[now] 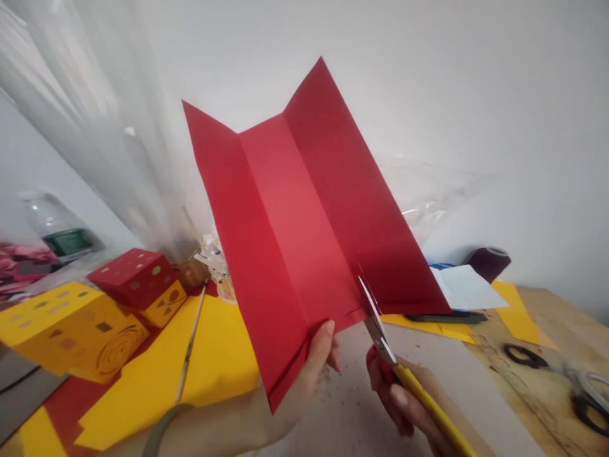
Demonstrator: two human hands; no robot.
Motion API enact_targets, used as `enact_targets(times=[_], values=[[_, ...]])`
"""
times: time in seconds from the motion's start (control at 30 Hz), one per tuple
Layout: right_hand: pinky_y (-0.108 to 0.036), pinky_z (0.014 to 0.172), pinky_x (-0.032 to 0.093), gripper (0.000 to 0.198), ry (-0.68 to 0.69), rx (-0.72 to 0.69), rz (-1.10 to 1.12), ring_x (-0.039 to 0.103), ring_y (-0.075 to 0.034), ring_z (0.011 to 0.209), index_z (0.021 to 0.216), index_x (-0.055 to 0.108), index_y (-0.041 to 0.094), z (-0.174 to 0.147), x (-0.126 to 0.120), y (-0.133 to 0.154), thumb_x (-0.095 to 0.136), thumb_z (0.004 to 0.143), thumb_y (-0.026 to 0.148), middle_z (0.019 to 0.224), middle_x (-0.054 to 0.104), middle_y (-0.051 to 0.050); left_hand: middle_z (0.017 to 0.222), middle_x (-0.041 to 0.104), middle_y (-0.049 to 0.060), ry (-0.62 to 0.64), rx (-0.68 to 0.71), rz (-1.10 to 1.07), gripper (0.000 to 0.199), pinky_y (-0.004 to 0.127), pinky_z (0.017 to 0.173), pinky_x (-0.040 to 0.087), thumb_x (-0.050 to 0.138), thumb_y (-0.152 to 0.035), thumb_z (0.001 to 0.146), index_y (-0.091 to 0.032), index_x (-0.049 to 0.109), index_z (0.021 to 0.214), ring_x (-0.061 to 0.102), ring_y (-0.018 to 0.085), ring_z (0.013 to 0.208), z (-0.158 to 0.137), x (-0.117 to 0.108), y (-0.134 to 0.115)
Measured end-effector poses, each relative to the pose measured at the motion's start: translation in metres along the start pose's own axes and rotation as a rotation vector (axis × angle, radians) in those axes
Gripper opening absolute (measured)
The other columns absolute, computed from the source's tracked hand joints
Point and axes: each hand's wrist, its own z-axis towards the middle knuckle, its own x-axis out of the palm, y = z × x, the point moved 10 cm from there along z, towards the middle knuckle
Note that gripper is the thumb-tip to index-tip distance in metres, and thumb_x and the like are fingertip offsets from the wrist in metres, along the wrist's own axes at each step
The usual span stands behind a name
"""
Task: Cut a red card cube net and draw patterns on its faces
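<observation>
Above the grey work surface point(347, 419), left hand point(321, 352) pinches the lower edge of a smooth red sheet point(295, 209), creased into three long panels. Right hand point(394, 393) closed around yellow-handled scissors point(392, 362), metal blades at that edge. Green bottle label point(69, 242): text illegible.

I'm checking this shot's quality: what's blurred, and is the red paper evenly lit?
In the head view, the bottle and black-handled scissors near the edges look smeared; the red paper is fairly sharp but unevenly lit, its middle panel brighter.

Craft workspace with scissors point(381, 346), red paper point(290, 203)
</observation>
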Motion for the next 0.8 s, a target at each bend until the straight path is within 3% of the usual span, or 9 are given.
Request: enact_targets(times=[0.3,0.6,0.8], values=[[-0.022,0.044,0.042,0.057,0.028,0.006,-0.065,0.037,-0.013,0.049,0.053,0.040,0.022,0.002,0.000,0.017,0.050,0.080,0.072,0.052,0.037,0.002,0.075,0.061,0.002,0.023,0.001,0.008,0.053,0.028,0.085,0.041,0.037,-0.058,0.092,-0.021,0.056,0.058,0.057,0.017,0.080,0.002,0.002,0.004],[-0.024,0.044,0.037,0.057,-0.024,0.025,-0.038,0.034,-0.013,0.046,0.053,0.040,0.023,0.000,-0.003,0.012,0.051,0.079,0.072,0.049,0.038,0.003,0.073,0.062,0.002,0.020,-0.011,-0.031,0.051,0.026,0.081,0.043,0.040,-0.059,0.090,-0.021,0.055,0.058,0.058,0.017,0.077,0.001,0.002,0.003],[-0.025,0.047,0.030,0.059,0.012,0.054,-0.035,0.037,-0.013,0.052,0.069,0.047,0.022,0.002,0.001,-0.009,0.047,0.073,0.081,0.059,0.041,0.003,0.067,0.065,0.004,-0.050,-0.070,-0.155,0.062,0.028,0.080,0.045,0.033,-0.069,0.087,-0.022,0.057,0.055,0.060,0.018,0.071,0.006,-0.002,0.014]])
